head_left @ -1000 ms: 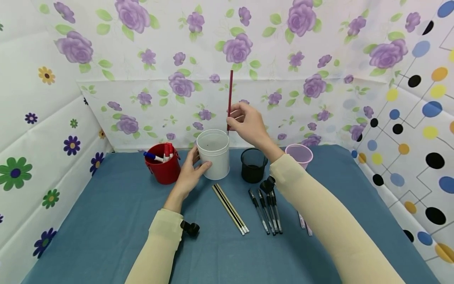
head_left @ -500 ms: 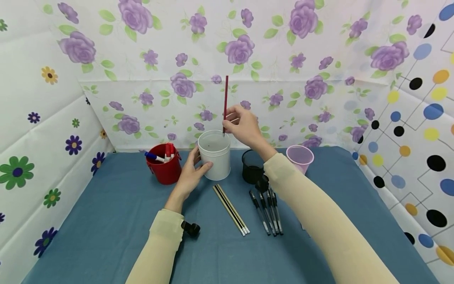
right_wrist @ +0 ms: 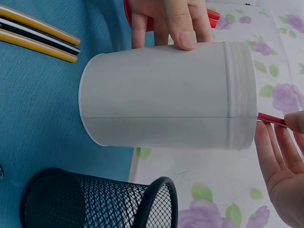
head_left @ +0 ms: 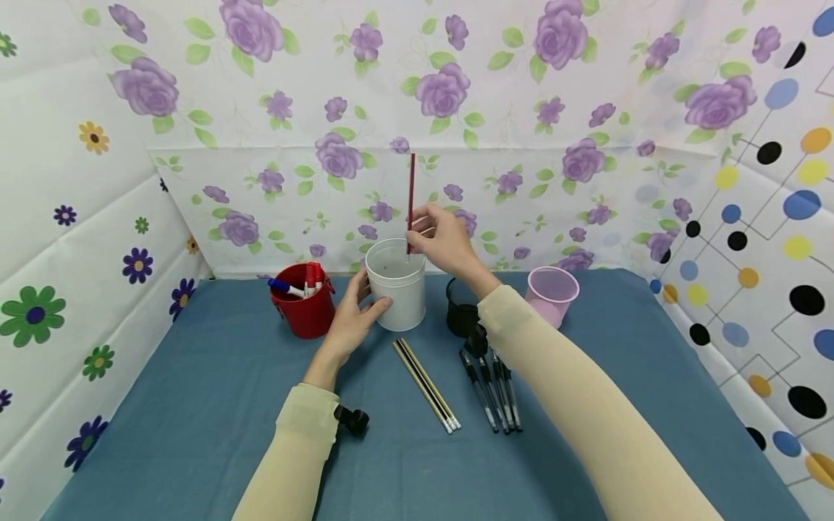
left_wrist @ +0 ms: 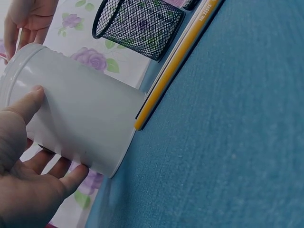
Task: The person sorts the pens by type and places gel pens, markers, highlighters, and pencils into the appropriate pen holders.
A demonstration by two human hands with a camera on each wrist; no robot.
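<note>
A white cup [head_left: 397, 297] stands upright at the back of the table. The left hand [head_left: 348, 318] holds its left side, thumb on the front and fingers around the side, as the left wrist view [left_wrist: 35, 175] also shows. Above the cup's right rim, the right hand [head_left: 446, 239] pinches a dark red pencil [head_left: 411, 188] upright between thumb and fingers. The pencil's lower end is just inside the cup's mouth. In the right wrist view the red pencil [right_wrist: 271, 119] passes behind the rim of the white cup [right_wrist: 161, 95].
Left of the cup is a red bucket [head_left: 306, 315] with markers. To the right are a black mesh cup [head_left: 461, 318] and a pink cup [head_left: 552, 289]. Several striped pencils [head_left: 426, 386] and several black pens [head_left: 485, 391] lie in front, the pens partly under the right forearm.
The right hand has moved left and slightly down, bringing the red pencil from beside the cup's right rim to inside its mouth. The left hand keeps its hold on the cup.
</note>
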